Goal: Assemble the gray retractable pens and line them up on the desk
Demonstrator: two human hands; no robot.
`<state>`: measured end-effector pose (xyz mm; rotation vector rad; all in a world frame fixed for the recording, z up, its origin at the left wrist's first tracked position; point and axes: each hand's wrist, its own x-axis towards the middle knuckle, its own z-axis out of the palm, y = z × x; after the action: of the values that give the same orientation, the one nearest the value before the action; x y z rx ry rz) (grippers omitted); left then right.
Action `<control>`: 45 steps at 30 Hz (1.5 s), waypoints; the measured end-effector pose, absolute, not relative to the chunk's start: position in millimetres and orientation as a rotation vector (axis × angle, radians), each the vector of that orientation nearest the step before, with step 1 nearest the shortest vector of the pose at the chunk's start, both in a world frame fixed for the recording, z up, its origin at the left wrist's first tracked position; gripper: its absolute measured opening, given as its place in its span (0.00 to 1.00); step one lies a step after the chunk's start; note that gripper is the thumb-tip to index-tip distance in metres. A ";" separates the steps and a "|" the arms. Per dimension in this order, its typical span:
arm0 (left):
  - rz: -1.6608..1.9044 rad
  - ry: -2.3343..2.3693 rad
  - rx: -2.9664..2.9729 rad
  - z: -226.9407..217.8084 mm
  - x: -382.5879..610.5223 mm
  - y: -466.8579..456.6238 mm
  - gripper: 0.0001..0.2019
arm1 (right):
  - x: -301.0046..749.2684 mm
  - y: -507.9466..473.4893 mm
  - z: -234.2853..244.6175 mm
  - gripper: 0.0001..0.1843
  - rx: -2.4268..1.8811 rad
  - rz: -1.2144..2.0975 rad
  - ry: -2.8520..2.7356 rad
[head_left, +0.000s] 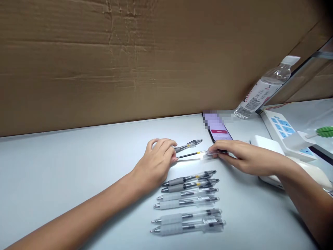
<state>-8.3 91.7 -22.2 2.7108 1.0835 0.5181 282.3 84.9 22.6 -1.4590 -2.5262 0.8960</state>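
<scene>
My right hand (238, 156) is closed around the clear upper barrel (212, 152) of a pen. A thin black pen refill (189, 155) with a yellow band sticks out of that barrel toward the left. Thumb and fingertips of my left hand (160, 159) are closed at the refill's other end, and the hand hides what lies under them. Just beyond the refill lies an assembled grey-grip pen (191, 144), its lower part covered by my left fingers. Nearer to me, several clear retractable pens lie in a row, among them a grey-grip pen (179, 181) and a white-grip pen (179, 227).
A phone (220, 131) with a lit screen lies beyond my right hand. A water bottle (262, 92) leans at the back right. A power strip (279, 128) and white devices (266, 144) stand at the right. A cardboard wall (130, 69) closes off the table's back.
</scene>
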 end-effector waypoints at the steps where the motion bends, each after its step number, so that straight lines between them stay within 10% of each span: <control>1: 0.519 1.085 2.709 -22.5 -8.3 91.7 0.10 | 284.5 85.6 22.5 0.14 -1.480 0.878 -2.529; 45: 0.990 1.191 2.102 -17.6 -11.2 101.8 0.17 | 233.6 85.6 -11.2 0.07 -1.393 0.660 -2.281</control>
<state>-11.2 101.8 -17.6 2.1022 1.1910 0.9899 233.6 85.6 -11.2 -1.3933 -2.2812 0.6599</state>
